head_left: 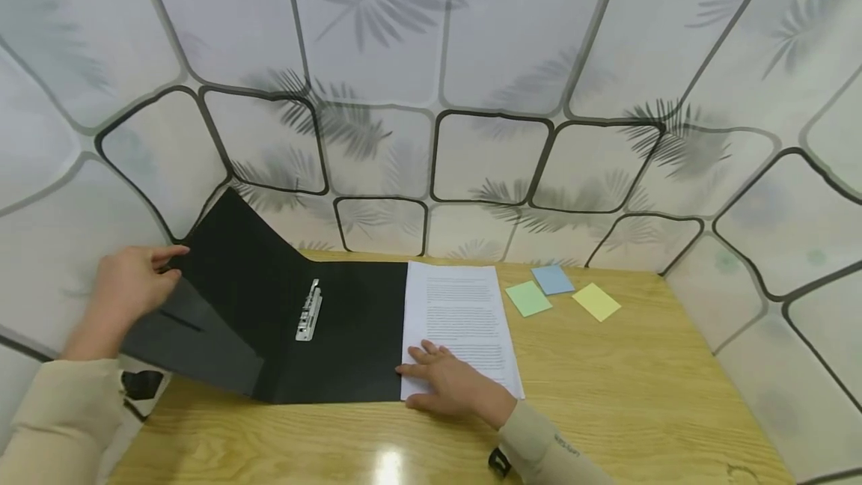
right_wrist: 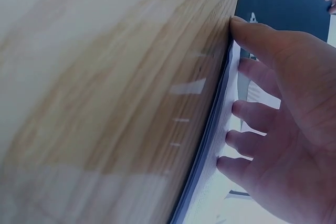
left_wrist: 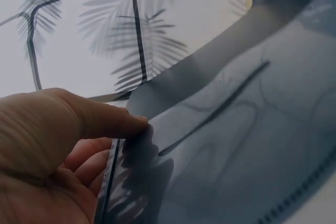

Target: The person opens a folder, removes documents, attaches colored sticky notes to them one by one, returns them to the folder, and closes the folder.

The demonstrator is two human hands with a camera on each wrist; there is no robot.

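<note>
A black clip folder (head_left: 357, 331) lies opened on the table, a metal lever clip (head_left: 310, 313) fixed near its spine. My left hand (head_left: 131, 287) pinches the outer edge of the folder's raised left cover between thumb and fingers. In the left wrist view, the thumb of my left hand (left_wrist: 58, 140) presses on the cover's inner pocket (left_wrist: 231, 124), which has a dark slit. Against the folder's right side lies a stack of printed paper (head_left: 465, 305). My right hand (head_left: 454, 384) rests on its lower part, fingers spread, thumb near the front edge.
Green (head_left: 528, 298), blue (head_left: 553, 280) and yellow (head_left: 596, 302) sticky notes lie right of the paper on the wooden table (head_left: 640, 388). Patterned cloth walls (head_left: 498, 163) close in the table at the back and both sides.
</note>
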